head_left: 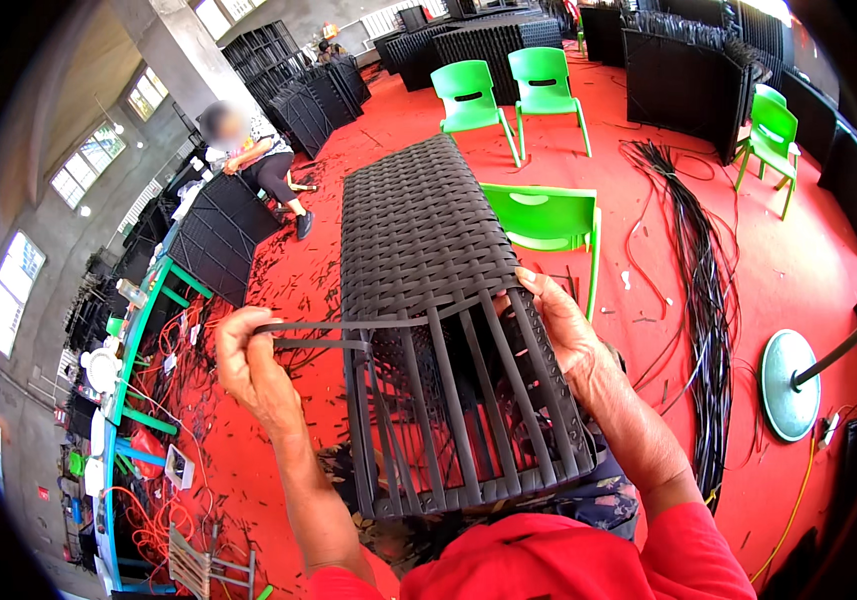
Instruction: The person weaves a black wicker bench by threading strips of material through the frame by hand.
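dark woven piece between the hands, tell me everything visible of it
The dark woven piece is boxy, plastic-looking: flat strips interlace across its far part, leaving near slats bare. It points away above the lap. The right hand grasps its right edge; the left hand holds narrow strips running to it.

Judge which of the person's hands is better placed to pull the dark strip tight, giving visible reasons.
Left, most likely: the left hand pinches the dark strip out beside the woven frame, while the right hand is at the frame's opposite edge.
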Demonstrator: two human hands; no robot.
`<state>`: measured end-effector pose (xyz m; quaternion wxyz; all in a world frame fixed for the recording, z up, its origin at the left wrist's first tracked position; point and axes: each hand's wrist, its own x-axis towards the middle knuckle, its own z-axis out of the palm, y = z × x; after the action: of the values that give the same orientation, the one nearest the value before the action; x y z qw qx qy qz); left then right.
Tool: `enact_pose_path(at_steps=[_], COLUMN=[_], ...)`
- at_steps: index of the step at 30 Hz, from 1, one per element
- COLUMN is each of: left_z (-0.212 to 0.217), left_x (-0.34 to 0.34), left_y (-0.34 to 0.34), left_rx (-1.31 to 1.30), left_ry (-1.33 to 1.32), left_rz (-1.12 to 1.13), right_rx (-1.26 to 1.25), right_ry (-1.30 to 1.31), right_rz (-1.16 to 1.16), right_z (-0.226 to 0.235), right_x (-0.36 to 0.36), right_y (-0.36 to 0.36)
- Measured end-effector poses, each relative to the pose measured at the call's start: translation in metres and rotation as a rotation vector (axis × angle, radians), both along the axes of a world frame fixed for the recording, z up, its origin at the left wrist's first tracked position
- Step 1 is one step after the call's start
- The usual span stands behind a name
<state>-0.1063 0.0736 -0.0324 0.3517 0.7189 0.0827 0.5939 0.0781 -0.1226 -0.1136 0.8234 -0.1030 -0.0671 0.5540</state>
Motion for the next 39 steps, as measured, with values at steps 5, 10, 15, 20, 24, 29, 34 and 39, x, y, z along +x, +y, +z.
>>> enact_pose_path(at_steps=[5,10,15,20,24,29,34,39], left_z=[-0.001,0.043,0.055,0.031,-0.031,-0.069,-0.085,-0.078], left_x=[-0.001,-0.003,0.017,0.017,0.026,0.026,0.029,0.027], left_y=[-0.011,-0.064,-0.073,-0.004,0.025,0.049,0.042,0.031], left_rx=[0.414,0.805,0.943,0.04,-0.19,0.247,-0.04,-0.094], left_ry=[0.528,0.603,0.662,0.435,0.592,0.64,0.462,0.418], left_rz=[0.28,0.313,0.196,0.012,0.106,0.36,-0.028,-0.082], right_rx=[-0.011,-0.116,-0.034,-0.102,-0.142,-0.218,-0.481,-0.453], right_ry=[0.02,0.09,0.034,0.022,-0.01,-0.104,-0.866,-1.845], right_rz=[0.003,-0.058,-0.003,0.001,-0.012,-0.063,-0.308,-0.974], right_z=[0.0,0.015,0.006,0.003,0.008,0.006,0.015,0.067], right_x=[0.003,-0.005,-0.002,0.002,-0.002,-0.001,0.014,0.001], right_y=[-0.001,0.0,-0.001,-0.007,-0.002,-0.007,-0.03,-0.022])
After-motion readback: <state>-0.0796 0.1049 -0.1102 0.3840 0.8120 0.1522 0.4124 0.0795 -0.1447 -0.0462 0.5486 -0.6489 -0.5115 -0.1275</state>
